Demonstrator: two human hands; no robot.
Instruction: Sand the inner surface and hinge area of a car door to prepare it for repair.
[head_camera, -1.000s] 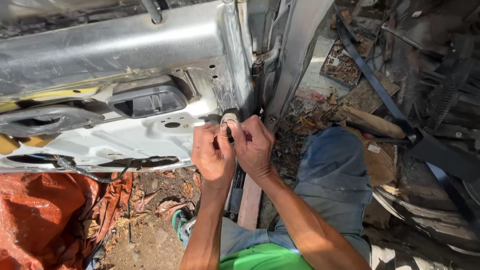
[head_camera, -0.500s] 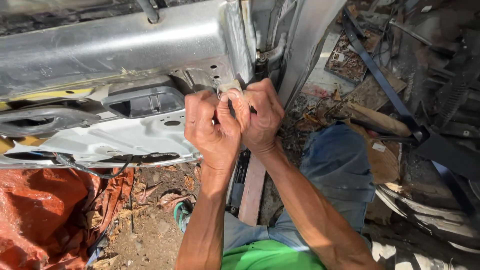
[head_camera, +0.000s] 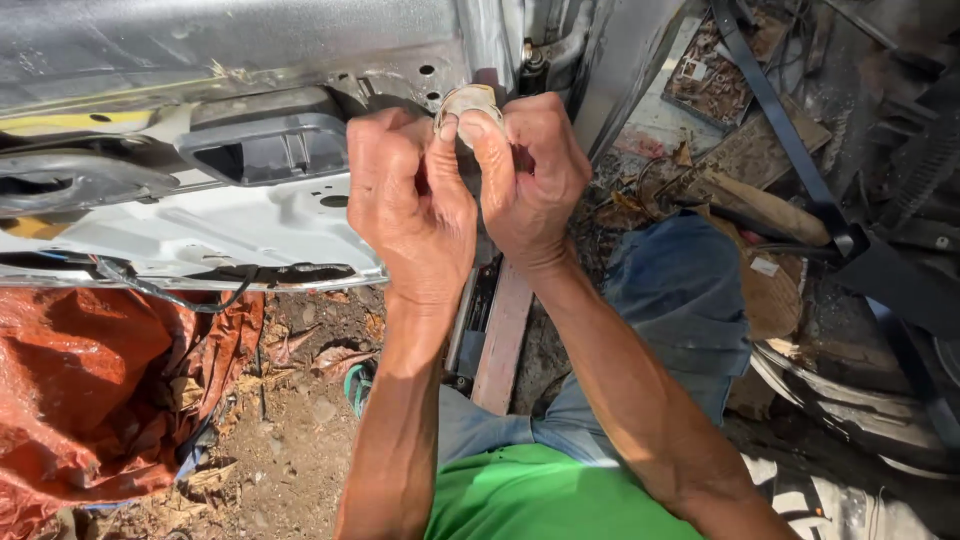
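- Closest to the camera is a green shirt, low in the middle.
- Just past it are blue trousers, with one knee bent up on the right.
- Two bare arms reach up and away from the shirt.
- A wood strip lies on the ground between the arms.
- A green sandal peeks out beside the left arm.
- An orange sheet lies crumpled on the dirt at the left.
- Dry leaves and bits of junk lie on the brown dirt near the sheet.
- The left hand is curled up tight, thumb pointing up.
- The right hand is right beside it, and the two hands touch.
- Both hands pinch a small pale ring between thumbs and fingers.
- The ring is at the top of the hands, held up against the grey metal panel.
- I cannot tell if the ring is fixed to the panel.
- The panel is bare metal with small holes just beside the ring.
- A dark plastic box sits in the panel, left of the left hand.
- A black wire hangs along the panel's low edge.
- Far off on the right, black straps cross over scrap wood and metal.
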